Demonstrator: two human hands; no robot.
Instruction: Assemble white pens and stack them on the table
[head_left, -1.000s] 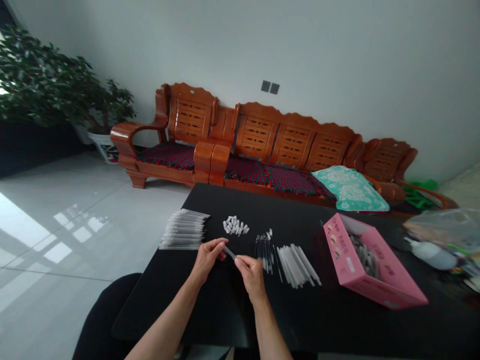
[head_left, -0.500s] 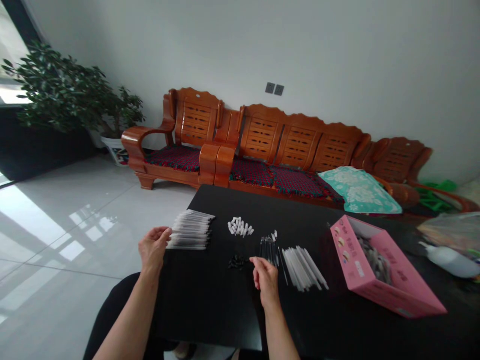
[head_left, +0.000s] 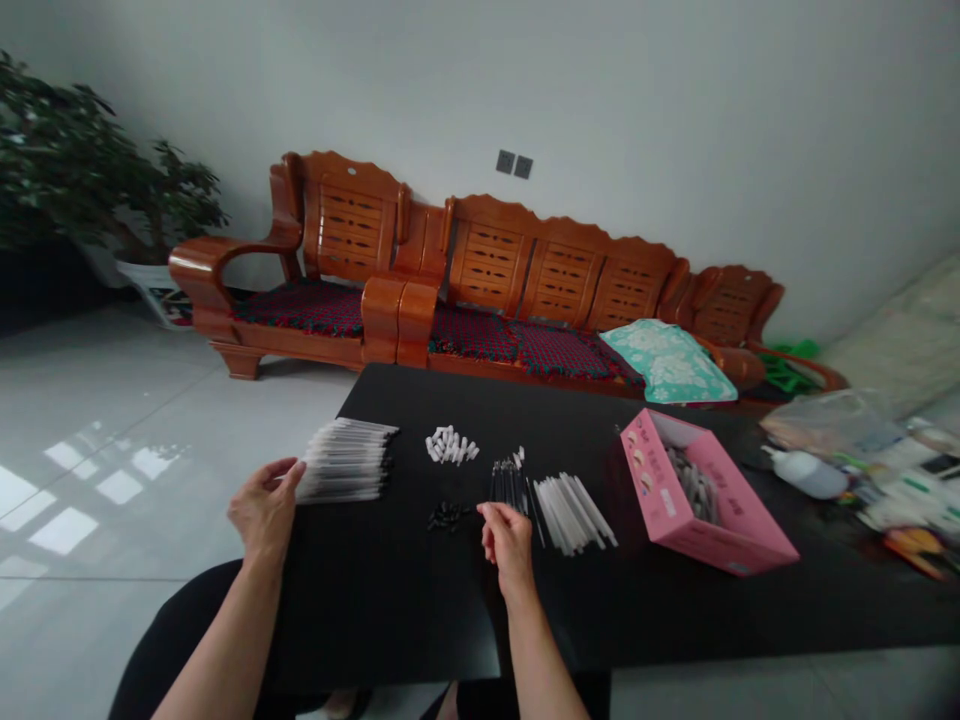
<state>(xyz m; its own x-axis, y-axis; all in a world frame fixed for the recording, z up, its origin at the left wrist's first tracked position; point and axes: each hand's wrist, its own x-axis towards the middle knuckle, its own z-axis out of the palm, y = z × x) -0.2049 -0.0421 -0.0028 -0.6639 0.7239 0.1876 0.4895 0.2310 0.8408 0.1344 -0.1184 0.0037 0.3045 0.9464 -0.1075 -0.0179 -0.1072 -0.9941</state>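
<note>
My left hand [head_left: 264,508] is at the left ends of a row of slim white pens [head_left: 346,462] with dark tips. Its fingers are loosely bent and apart, the fingertips at or touching the pen ends. My right hand [head_left: 508,540] is pinched, with a small black piece [head_left: 471,509] just showing at its fingertips. Left of it lies a small pile of black pieces [head_left: 445,517]. Behind the right hand are thin black refills [head_left: 508,482], and to their right a bundle of white tubes [head_left: 573,512]. Short white caps [head_left: 451,445] are heaped farther back.
Everything lies on a black table [head_left: 390,600]. A pink box [head_left: 705,490] holding greyish items stands to the right. Beyond it are a white bottle [head_left: 808,473] and plastic bags. A wooden sofa [head_left: 487,265] with a turquoise cushion [head_left: 667,360] stands behind the table.
The whole view has swung to the right, so everything appears farther left. Both hands keep about the same places beside the pens and the black pile.
</note>
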